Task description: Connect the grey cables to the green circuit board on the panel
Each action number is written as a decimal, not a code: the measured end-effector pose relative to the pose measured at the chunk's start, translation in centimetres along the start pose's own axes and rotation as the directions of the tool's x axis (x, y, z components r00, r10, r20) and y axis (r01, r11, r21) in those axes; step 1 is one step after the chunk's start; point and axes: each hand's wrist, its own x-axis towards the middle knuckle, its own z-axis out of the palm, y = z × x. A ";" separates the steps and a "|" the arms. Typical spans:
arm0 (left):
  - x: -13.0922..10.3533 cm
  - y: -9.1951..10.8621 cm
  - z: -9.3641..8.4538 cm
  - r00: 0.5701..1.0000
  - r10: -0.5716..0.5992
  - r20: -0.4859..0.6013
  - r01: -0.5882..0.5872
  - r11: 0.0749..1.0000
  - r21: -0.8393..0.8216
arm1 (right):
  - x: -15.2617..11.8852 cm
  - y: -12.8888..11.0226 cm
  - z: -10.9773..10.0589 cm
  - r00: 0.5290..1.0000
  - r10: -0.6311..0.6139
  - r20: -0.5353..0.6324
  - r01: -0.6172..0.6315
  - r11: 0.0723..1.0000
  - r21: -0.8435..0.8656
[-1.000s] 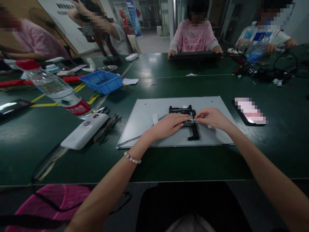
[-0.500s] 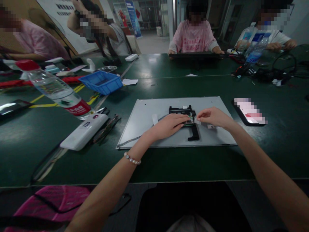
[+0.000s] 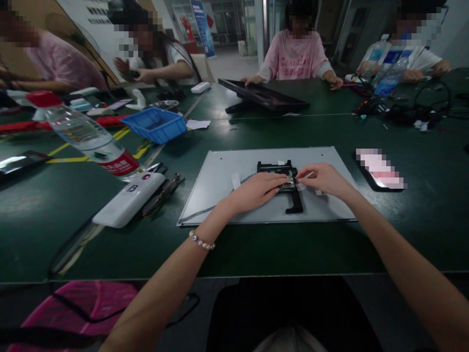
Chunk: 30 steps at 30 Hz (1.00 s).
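While the left hand is lying flat, its fingers straight and held together, across a small circuit board, the right hand is bringing its thumb and forefinger close together at the board's right edge. The left is covering part of the board rather than gripping it; whether the right is pinching anything, I cannot tell, though a small pale scrap is showing just below its fingertips. The board is sitting against a black bracket, both of them on a flat grey panel that is resting on the green table. From beneath the left hand, a grey cable is running toward the panel's near left corner, passing a white strip. A phone is lying just beside the panel on the right. Over on the left, a pair of glasses is lying next to a white power bank, and a red-capped bottle is standing behind them, near a blue basket. Across the table, a person in a pink top is touching a tilted black screen with one hand.
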 end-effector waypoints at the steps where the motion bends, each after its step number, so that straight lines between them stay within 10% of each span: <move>1: 0.0 0.0 0.0 1.000 0.001 -0.002 -0.001 1.000 0.002 | -0.1 -0.1 -0.1 1.000 0.009 -0.008 -0.009 1.000 -0.002; 30: -0.1 0.0 0.0 1.000 -0.006 -0.002 0.006 1.000 0.006 | -0.5 -0.4 -0.5 0.995 -0.030 0.098 0.036 0.998 -0.056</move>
